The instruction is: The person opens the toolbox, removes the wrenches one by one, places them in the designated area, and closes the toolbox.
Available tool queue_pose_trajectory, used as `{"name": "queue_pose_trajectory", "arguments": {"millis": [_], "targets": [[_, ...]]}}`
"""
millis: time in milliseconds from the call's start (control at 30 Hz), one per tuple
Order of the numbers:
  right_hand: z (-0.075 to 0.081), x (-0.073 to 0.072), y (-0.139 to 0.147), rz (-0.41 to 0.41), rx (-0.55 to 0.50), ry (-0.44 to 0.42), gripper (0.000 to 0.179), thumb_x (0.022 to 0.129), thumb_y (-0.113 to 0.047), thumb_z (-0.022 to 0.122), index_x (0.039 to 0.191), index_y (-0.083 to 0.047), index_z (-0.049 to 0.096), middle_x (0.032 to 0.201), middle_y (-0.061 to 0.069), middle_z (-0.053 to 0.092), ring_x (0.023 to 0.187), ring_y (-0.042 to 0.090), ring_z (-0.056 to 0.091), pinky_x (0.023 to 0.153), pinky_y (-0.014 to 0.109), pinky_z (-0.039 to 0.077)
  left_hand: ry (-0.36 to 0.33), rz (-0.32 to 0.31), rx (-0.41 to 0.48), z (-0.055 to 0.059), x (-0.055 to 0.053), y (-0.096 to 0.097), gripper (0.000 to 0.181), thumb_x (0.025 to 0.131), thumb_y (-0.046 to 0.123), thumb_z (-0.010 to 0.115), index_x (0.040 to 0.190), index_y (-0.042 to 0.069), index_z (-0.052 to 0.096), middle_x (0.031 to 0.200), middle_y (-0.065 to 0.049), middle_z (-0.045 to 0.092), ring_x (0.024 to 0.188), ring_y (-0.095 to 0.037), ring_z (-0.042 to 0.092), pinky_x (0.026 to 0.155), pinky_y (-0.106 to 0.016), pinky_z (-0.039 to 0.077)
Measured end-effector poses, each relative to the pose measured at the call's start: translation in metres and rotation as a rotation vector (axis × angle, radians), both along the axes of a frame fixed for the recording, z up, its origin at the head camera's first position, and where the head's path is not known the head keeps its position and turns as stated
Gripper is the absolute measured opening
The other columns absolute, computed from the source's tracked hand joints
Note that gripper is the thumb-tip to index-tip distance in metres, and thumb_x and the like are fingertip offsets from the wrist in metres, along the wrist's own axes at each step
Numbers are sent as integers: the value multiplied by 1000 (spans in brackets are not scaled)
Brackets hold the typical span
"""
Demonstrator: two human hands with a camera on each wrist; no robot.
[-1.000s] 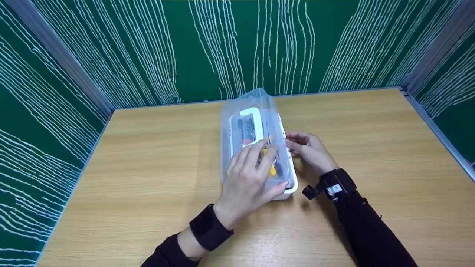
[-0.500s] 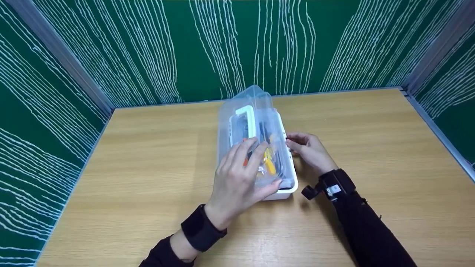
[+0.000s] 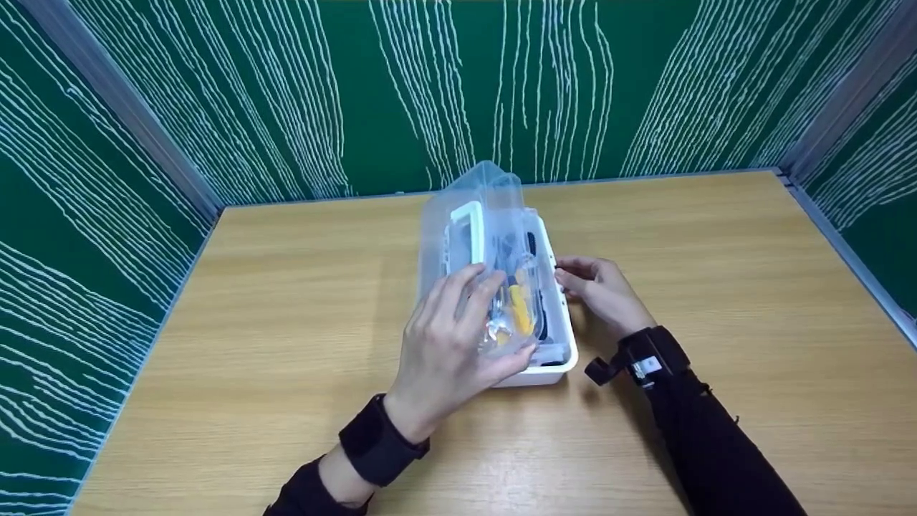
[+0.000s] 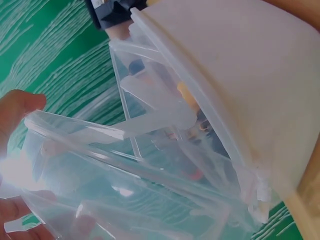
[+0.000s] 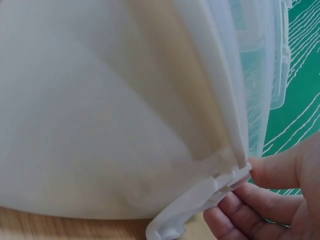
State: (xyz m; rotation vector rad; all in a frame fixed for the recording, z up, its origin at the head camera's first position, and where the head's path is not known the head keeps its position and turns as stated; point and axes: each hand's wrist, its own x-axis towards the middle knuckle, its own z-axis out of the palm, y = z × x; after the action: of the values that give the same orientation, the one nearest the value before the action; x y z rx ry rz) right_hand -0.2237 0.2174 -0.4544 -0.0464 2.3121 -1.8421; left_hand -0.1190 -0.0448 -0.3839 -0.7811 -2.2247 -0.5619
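A white plastic storage box (image 3: 541, 378) with a clear lid (image 3: 434, 222) stands on the table, its lid tilted up toward the left. My left hand (image 3: 440, 351) grips the lid's near edge, the thumb at the front corner and the fingers spread over the top. A white carrying handle (image 3: 469, 215) is set in the lid. Inside, a yellow-handled tool (image 3: 521, 308) shows among other items, partly seen through the plastic. My right hand (image 3: 605, 294) is at the box's right side, pinching the base of a white latch (image 5: 195, 202) that hangs down from the rim.
The box rests on a light wooden table (image 3: 301, 308). Green panels with white wavy lines (image 3: 401, 93) stand along the back and both sides. A black strap with a small camera (image 3: 648, 358) sits on the right wrist.
The left hand has drawn the lid up and to the left, uncovering more of the box's right part and the items in it. The right hand has stayed in place at the side.
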Motion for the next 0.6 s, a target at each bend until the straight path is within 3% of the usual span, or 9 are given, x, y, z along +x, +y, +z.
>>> {"name": "queue_pose_trajectory", "arguments": {"millis": [233,600], "targets": [[-1,0,-2,-8,16,1,49,109,-18,59,150,8,53,142,24,63,106,8,66,90,20,59,-10,6,20,0,1,-7,81,75,54,93,137,9,65,135,-14,66,113,-28,69,98,-41,64],[-1,0,-2,-14,-18,3,47,110,-18,60,149,8,55,132,14,67,103,5,66,89,19,59,-31,25,79,2,2,-17,85,76,54,93,142,10,62,135,-14,64,112,-24,66,88,-33,64]]}}
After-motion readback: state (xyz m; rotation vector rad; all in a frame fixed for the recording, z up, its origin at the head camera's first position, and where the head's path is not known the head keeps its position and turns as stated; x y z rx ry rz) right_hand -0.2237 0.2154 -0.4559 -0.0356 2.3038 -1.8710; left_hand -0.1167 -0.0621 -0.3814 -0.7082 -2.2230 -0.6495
